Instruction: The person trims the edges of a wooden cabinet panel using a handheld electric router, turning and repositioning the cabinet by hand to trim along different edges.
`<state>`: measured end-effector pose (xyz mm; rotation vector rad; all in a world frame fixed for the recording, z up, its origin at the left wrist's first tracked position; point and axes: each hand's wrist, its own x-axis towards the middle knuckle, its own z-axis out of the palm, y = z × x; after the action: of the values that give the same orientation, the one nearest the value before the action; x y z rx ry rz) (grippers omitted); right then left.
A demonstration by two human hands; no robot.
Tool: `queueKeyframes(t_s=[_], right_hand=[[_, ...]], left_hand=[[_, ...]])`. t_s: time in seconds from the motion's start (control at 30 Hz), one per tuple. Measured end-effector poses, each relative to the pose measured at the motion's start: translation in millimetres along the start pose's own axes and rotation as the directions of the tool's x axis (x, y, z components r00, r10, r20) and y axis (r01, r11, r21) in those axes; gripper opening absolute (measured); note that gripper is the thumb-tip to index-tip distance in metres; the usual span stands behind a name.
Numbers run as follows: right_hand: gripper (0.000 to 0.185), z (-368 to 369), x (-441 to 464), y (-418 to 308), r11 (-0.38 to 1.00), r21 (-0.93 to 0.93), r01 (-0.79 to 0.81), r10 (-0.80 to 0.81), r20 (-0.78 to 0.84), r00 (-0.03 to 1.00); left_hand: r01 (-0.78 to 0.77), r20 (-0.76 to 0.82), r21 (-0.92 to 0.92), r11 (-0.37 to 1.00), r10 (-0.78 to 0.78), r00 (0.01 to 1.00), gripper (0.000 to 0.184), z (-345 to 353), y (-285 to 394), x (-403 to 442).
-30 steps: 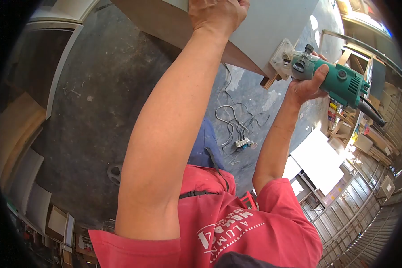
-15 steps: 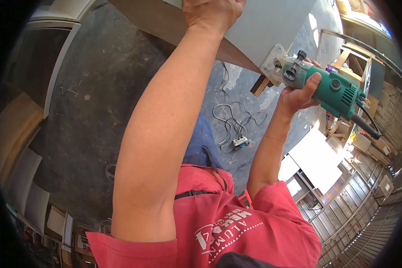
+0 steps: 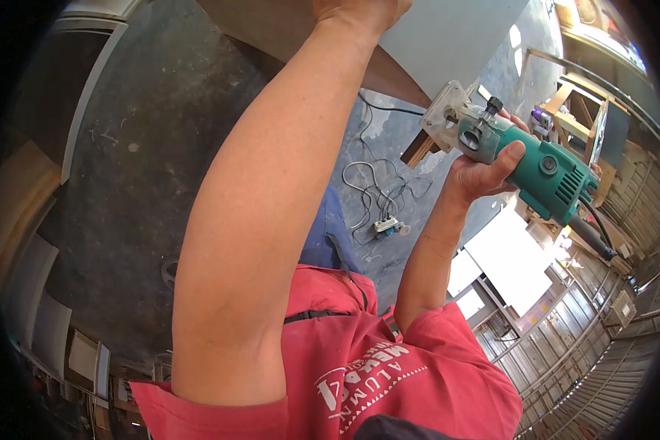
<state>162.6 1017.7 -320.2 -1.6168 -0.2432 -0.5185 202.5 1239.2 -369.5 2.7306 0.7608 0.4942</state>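
Observation:
My right hand [image 3: 488,172] is wrapped round a green trim router [image 3: 550,172], thumb on the near side and fingertips on the far side. The router lies tilted on its side, its clear base [image 3: 440,117] at the near corner of a large grey panel [image 3: 447,40]. Whether base and panel touch, I cannot tell. A dark piece of wood with a layered end [image 3: 420,149] sticks out below the base. My left hand [image 3: 363,11] is over the panel at the top of the view. Its fingers are cut off by the frame edge.
Tangled cables run to a power strip [image 3: 389,226] on the dark floor [image 3: 161,147]. Wooden frames [image 3: 576,110] stand at right, near a white board [image 3: 510,260]. Boards and cabinet parts [image 3: 95,106] line the left side. A black cord passes under the panel's corner.
My left hand has slid further out of the top of the view. The router sits slightly lower and to the left in the picture, still in my right hand. The whole view has shifted a little.

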Motion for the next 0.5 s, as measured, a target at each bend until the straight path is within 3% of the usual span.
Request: queueKeyframes(t_s=[0.07,0.5], right_hand=[[0.056,-1,1,1,1.000,-0.007,0.001,-0.001,0.018,1.000],[0.059,-4,2,8,0.997,0.056,0.045,-0.046,0.006,0.999]], left_hand=[[0.004,-0.062,0.033,0.999,-0.002,0.998,0.057,4,0,-2],[0.005,-0.050,0.039,0.999,-0.003,0.999,0.058,-8,-12,-34]])
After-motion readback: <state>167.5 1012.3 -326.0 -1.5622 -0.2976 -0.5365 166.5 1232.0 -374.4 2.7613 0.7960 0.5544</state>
